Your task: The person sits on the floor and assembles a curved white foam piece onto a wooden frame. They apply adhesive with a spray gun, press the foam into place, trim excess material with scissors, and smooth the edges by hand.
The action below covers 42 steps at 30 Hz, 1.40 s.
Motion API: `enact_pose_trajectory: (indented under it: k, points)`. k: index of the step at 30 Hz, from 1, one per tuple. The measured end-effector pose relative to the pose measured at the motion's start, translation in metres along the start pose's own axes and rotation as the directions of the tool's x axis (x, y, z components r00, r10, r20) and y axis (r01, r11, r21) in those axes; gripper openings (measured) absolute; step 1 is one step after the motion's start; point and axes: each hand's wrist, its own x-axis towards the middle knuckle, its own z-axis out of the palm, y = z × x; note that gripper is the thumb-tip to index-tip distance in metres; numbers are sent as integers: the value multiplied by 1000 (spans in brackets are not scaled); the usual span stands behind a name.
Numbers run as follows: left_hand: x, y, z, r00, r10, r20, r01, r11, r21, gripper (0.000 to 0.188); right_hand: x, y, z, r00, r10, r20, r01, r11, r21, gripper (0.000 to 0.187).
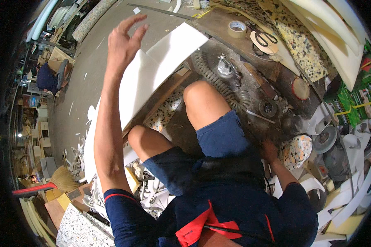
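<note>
My left hand (125, 41) is raised at arm's length with its fingers spread and nothing in them. It hovers at the upper left edge of a large white foam sheet (160, 70), which leans across the workbench edge and down past my knees. My right hand (270, 149) is low at my right side, on the cluttered dark bench beside a rounded piece of speckled foam (296, 151). Its fingers are hidden, so I cannot tell whether it grips anything.
On the bench lie a roll of tape (237, 29), black scissors (266, 39), a coiled hose (218, 82) and speckled foam slabs (301, 49). Green packages (365, 99) stand at the right. White scraps and a broom (62, 179) lie on the floor; another person (49, 76) sits far left.
</note>
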Motion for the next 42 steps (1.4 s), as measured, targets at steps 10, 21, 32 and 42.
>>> enact_pose_trajectory:
  k: [10,21,32,42]
  points:
    - [108,33,8,919,136,370,-130,991,-43,32,37,-105,-213,842,-183,-508,341,910,237,44]
    - [108,60,61,677,-72,732,-90,980,179,36,102,-211,-289,762,-355,-542,560,782,275,47]
    - [99,43,90,631,-79,772,-224,934,279,56,120,-241,-315,790,-358,-498,545,783,301,44]
    - [97,41,95,654,-7,756,-253,940,228,45,114,-243,-319,782,-366,-503,539,804,253,42]
